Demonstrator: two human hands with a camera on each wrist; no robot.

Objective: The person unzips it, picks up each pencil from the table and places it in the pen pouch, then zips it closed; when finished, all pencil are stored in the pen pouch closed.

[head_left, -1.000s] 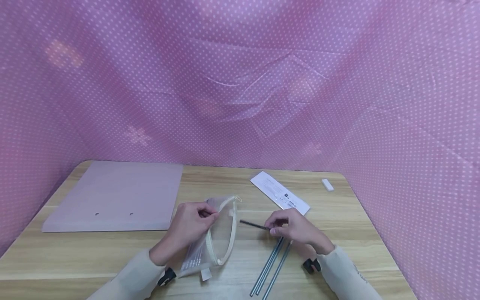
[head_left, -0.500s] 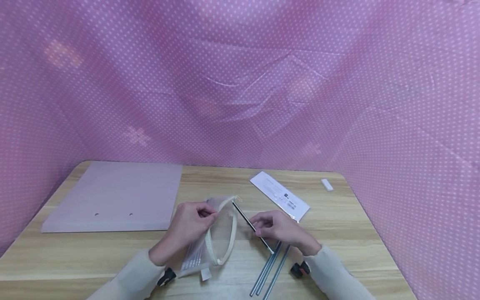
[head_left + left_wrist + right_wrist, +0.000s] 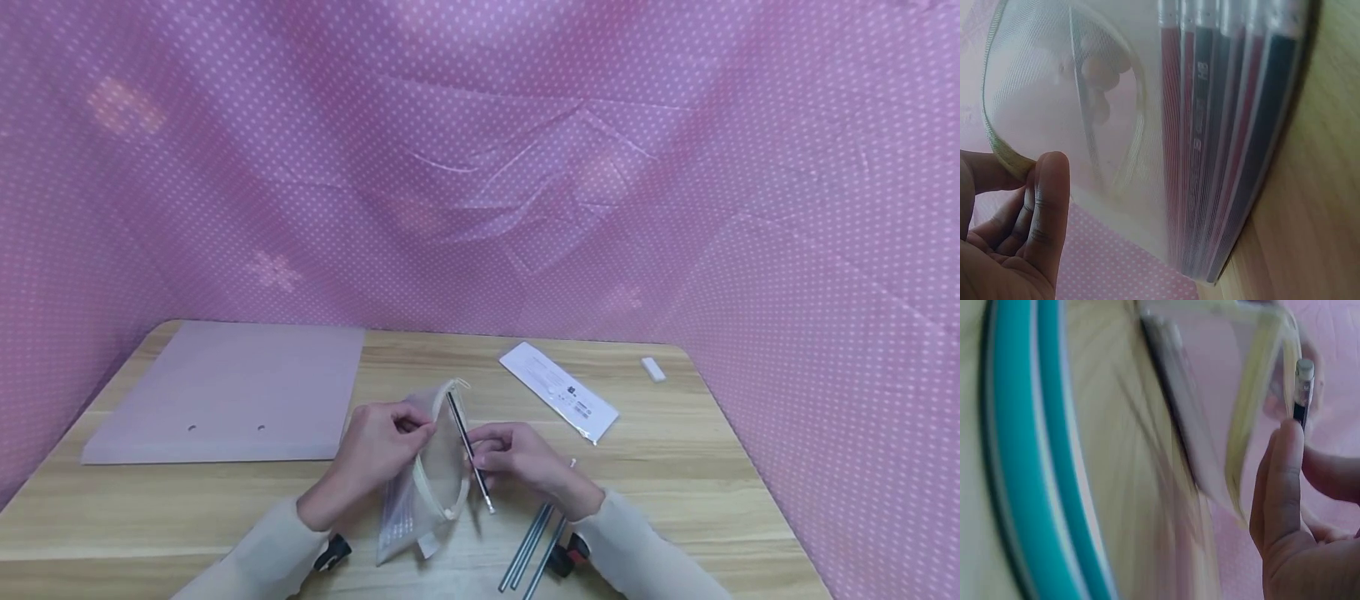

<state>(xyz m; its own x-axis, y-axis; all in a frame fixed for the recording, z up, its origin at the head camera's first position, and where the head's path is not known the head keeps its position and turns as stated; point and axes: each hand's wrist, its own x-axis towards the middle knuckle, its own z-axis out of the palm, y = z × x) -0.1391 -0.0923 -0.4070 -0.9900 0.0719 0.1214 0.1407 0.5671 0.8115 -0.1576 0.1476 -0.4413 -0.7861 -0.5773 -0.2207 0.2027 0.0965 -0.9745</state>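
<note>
My left hand [image 3: 382,446] pinches the rim of a translucent mesh zip pouch [image 3: 401,521], whose mouth gapes to the right. Through its mesh, the left wrist view shows several red and dark pencils [image 3: 1210,144] lined up inside, their ends level. A black pencil [image 3: 480,490] is held between the fingers and thumb of my right hand [image 3: 517,460] at the pouch mouth. It slants, its silver-and-white end [image 3: 1304,381] toward me and its far end overlapping the opening. Below the right wrist, several blue-green pencils [image 3: 531,546] lie on the table.
A pale flat board [image 3: 247,383] with two small holes lies at the left. A white printed packet [image 3: 551,387] is behind the right hand, and a small white block [image 3: 653,369] sits at the back right. Pink dotted cloth [image 3: 480,208] surrounds the wooden table [image 3: 705,500].
My right hand has moved left with the black pencil, turning it from nearly level to steeply slanted and up to the pouch mouth. The pouch has tilted slightly; the left hand stays put.
</note>
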